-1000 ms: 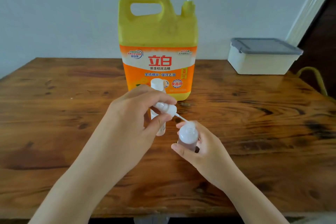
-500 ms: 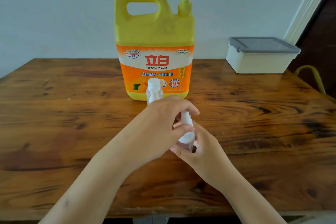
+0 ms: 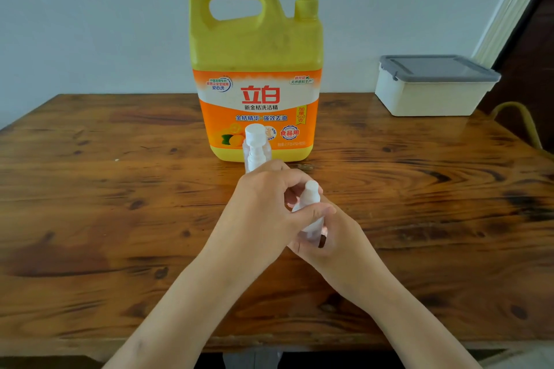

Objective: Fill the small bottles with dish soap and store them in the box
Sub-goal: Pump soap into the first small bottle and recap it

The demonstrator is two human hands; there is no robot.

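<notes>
near: right hand (image 3: 326,237) grips small bottle (image 3: 308,219) upright over table (image 3: 120,219) | left hand (image 3: 269,204) now pinches its pump cap (image 3: 311,189), seated since a second ago; i judge refit under way | mid: second bottle (image 3: 256,147) | far: soap jug (image 3: 257,69), lidded box (image 3: 434,87)
</notes>
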